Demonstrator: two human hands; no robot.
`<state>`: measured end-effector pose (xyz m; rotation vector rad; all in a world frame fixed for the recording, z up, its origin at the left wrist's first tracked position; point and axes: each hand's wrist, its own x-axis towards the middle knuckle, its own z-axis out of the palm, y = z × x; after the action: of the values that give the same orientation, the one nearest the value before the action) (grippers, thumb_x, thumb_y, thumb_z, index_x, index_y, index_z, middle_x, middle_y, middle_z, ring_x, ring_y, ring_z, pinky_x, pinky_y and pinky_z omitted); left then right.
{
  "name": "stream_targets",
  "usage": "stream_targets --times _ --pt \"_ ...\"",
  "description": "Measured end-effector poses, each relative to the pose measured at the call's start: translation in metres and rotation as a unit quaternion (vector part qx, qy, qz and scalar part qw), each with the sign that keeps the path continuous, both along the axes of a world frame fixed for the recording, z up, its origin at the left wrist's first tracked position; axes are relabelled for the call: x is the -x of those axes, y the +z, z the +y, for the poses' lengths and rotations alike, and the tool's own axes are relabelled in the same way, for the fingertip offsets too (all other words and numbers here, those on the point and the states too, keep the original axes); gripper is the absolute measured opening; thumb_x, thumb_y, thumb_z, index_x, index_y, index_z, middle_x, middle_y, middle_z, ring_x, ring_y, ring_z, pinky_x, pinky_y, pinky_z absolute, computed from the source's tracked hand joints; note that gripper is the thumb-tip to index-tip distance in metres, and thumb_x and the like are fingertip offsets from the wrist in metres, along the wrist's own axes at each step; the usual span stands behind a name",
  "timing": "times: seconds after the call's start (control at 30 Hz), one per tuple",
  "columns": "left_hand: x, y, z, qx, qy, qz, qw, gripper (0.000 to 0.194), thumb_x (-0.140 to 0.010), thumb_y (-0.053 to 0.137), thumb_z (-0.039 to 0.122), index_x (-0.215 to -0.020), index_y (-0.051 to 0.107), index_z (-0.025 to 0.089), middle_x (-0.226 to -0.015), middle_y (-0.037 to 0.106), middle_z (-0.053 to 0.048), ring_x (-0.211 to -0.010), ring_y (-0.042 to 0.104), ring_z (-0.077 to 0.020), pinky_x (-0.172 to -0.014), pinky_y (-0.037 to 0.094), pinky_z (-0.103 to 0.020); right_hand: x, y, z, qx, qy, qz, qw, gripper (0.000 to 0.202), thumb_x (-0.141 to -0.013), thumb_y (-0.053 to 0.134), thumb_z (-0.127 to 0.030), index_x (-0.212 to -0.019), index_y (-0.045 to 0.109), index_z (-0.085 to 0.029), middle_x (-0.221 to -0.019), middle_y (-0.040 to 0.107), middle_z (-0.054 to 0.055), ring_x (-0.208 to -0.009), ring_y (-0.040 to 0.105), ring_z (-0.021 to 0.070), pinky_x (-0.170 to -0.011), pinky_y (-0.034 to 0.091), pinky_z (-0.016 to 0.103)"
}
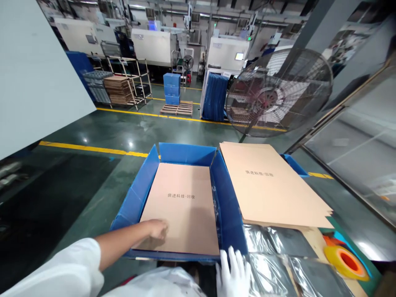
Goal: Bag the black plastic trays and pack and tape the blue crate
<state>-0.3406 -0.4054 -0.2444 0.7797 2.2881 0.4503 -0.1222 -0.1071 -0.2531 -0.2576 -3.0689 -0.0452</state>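
Note:
A blue corrugated-plastic box stands open in front of me, its flaps raised. A brown cardboard sheet with printed characters lies flat inside it. My left hand, bare, is over the near left part of that sheet, its fingers curled and slightly blurred; whether they hold anything does not show. My right hand, in a white glove, is at the box's near right corner with its fingers spread and nothing in them. More cardboard sheets are stacked right of the box.
Dark items in clear plastic bags lie at the lower right, beside a yellow tape roll. A large fan stands beyond the cardboard. Farther back are blue boxes on a wooden pallet and white machines.

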Motion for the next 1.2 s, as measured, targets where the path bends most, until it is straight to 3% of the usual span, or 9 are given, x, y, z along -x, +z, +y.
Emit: stream_targets --times 0.1,0.23,0.37,0.47,0.57,0.7,0.93,1.07,1.2 --pt "0.002 0.041 -0.010 -0.003 0.042 0.022 0.999 0.043 -0.078 0.055 0.039 -0.117 0.064 0.023 -0.118 0.066 -0.011 -0.107 0.060 -0.0312 -0.093 0.045 -0.042 0.032 -0.010 -0.012 0.016 0.036 -0.019 0.999 0.050 -0.083 0.036 -0.009 -0.129 0.056 -0.014 -0.144 0.044 0.015 -0.136 0.029 0.0410 -0.112 0.011 0.062" --pt "-0.025 0.077 -0.015 -0.062 0.077 0.179 0.979 0.046 -0.088 0.044 0.031 -0.133 0.052 0.025 -0.142 0.047 -0.007 -0.132 0.040 -0.0287 -0.115 0.019 -0.047 0.097 -0.029 -0.030 0.074 0.071 -0.106 0.989 0.061 -0.085 0.033 -0.010 -0.146 0.029 -0.009 -0.156 0.016 0.016 -0.144 0.006 0.0336 -0.115 0.003 0.053" --pt "-0.063 0.052 -0.005 -0.002 0.046 0.150 0.988 0.064 -0.080 0.051 0.024 -0.142 0.038 0.025 -0.155 0.024 -0.007 -0.142 0.022 -0.0301 -0.115 0.011 -0.052 0.118 -0.062 -0.043 0.105 0.077 -0.280 0.951 0.066 -0.087 0.038 -0.027 -0.149 0.022 -0.012 -0.158 0.008 0.013 -0.144 0.006 0.0306 -0.113 0.013 0.052" --pt "-0.057 0.026 0.014 0.024 0.058 0.131 0.989 0.083 -0.073 0.059 0.027 -0.148 0.022 0.022 -0.158 0.007 -0.012 -0.144 0.010 -0.0341 -0.114 0.013 -0.055 0.102 -0.089 -0.046 0.084 0.093 -0.303 0.945 0.079 -0.080 0.050 -0.038 -0.149 0.021 -0.011 -0.157 0.007 0.016 -0.143 0.005 0.0363 -0.110 0.017 0.057" --pt "0.002 0.031 0.036 -0.005 0.084 0.215 0.973 0.082 -0.077 0.056 0.027 -0.149 0.019 0.017 -0.158 0.006 -0.013 -0.144 0.005 -0.0337 -0.116 0.009 -0.051 0.080 -0.108 -0.044 0.056 0.131 -0.342 0.929 0.078 -0.079 0.052 -0.030 -0.149 0.020 -0.016 -0.157 0.004 0.015 -0.143 0.005 0.0371 -0.108 0.020 0.060" --pt "0.133 0.073 0.058 0.009 0.106 0.329 0.938 0.079 -0.076 0.056 0.017 -0.146 0.022 0.003 -0.156 0.012 -0.021 -0.143 0.007 -0.0375 -0.116 0.008 -0.049 0.062 -0.116 -0.042 0.077 0.127 -0.384 0.911 0.063 -0.086 0.033 -0.014 -0.148 0.027 -0.021 -0.157 0.009 0.011 -0.143 0.011 0.0309 -0.105 0.027 0.058" --pt "0.335 0.136 0.097 0.021 0.076 0.414 0.907 0.070 -0.083 0.058 0.018 -0.141 0.026 -0.003 -0.151 0.023 -0.026 -0.139 0.016 -0.0407 -0.112 0.005 -0.054 0.054 -0.101 -0.041 0.181 0.063 -0.393 0.899 0.082 -0.072 0.061 -0.038 -0.147 0.029 -0.027 -0.158 0.009 0.002 -0.144 0.013 0.0307 -0.109 0.023 0.057" --pt "0.388 0.134 0.113 0.061 0.102 0.362 0.925 0.077 -0.076 0.072 0.037 -0.133 0.038 -0.003 -0.147 0.031 -0.027 -0.134 0.020 -0.0484 -0.108 0.011 -0.060 0.055 -0.086 -0.051 0.210 0.048 -0.382 0.899 0.093 -0.070 0.062 -0.055 -0.149 0.023 -0.025 -0.159 0.008 0.008 -0.143 0.008 0.0361 -0.110 0.017 0.060" --pt "0.377 0.116 0.121 0.088 0.099 0.276 0.952 0.068 -0.081 0.064 0.048 -0.120 0.049 -0.006 -0.134 0.048 -0.025 -0.128 0.035 -0.0450 -0.108 0.018 -0.059 0.060 -0.075 -0.058 0.229 0.017 -0.377 0.897 0.096 -0.069 0.062 -0.056 -0.149 0.019 -0.026 -0.158 0.009 0.009 -0.142 0.009 0.0392 -0.109 0.015 0.061"
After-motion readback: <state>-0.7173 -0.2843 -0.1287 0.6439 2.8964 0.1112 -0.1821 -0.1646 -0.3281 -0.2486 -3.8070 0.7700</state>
